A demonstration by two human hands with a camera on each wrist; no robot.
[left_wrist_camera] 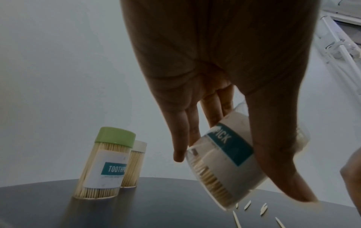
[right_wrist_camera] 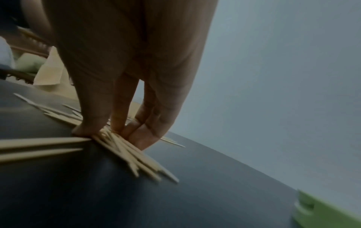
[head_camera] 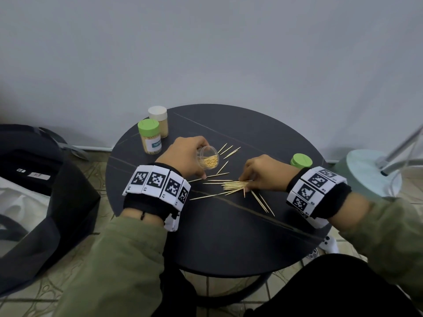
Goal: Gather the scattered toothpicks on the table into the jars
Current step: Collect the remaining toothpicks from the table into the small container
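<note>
Near edge of the round dark tabletop (head_camera: pixel 229 236) bare of toothpicks. Toward the middle, right of centre: loose bundle of toothpicks (head_camera: pixel 233 186) fanned under the right hand (head_camera: pixel 263 173), thumb and fingertips (right_wrist_camera: pixel 140 138) pressed down and closing round the bundle; pinching, not lifted off the surface yet as far as visible. Stragglers around it: two or three angled toward the near right edge (head_camera: pixel 263 202), a long pair running left (head_camera: pixel 206 196), a few more between the hands. Left of centre: left hand (head_camera: pixel 185 154) wrapped round an open clear jar (head_camera: pixel 207 157), tilted, mouth aimed at the right hand, partly filled with toothpicks; label and toothpick layer visible in the wrist view (left_wrist_camera: pixel 224 157). Past the jar, about five more singles (head_camera: pixel 226 152) lying apart. Right edge: loose green lid (head_camera: pixel 301 160), one, off its jar. Far left edge: two capped full jars, green-lidded jar (head_camera: pixel 150 139) in front, white-lidded jar (head_camera: pixel 159 123) touching or just behind it. Count: three jars, two closed and one open; three lids, one loose; loose toothpicks roughly two dozen plus, exact number not readable in the bundle. Progress, judged: past halfway; two jars done, third part full, remaining bundle, stragglers and capping left.
</note>
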